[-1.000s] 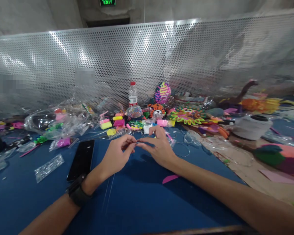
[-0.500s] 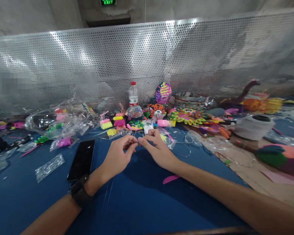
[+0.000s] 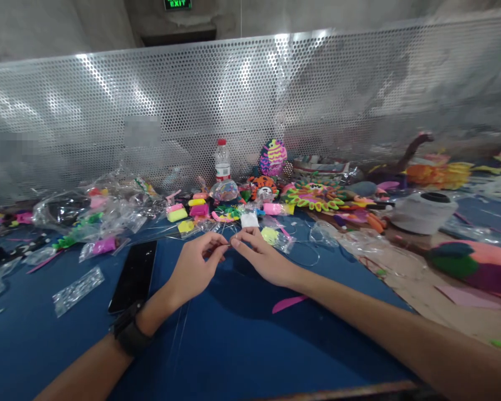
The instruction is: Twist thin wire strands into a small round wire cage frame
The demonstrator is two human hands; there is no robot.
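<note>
Our left hand (image 3: pixel 194 267) and right hand (image 3: pixel 261 262) meet above the blue table (image 3: pixel 242 356), their fingertips (image 3: pixel 224 244) pinching a fine strand (image 3: pixel 229 244) from both sides, too thin to tell its material. In the head view, the strand lies just right of the black phone (image 3: pixel 133 277), which sits flat beyond the black strap (image 3: pixel 129 334) on our left wrist. Farther right of the phone are a white packet (image 3: pixel 249 220) and, well apart, a white roll (image 3: pixel 423 213).

Way too tiny to tell, honestly: the pinched bit (image 3: pixel 229 243) between the left hand (image 3: pixel 194 270) and right hand (image 3: pixel 261 260).
</note>
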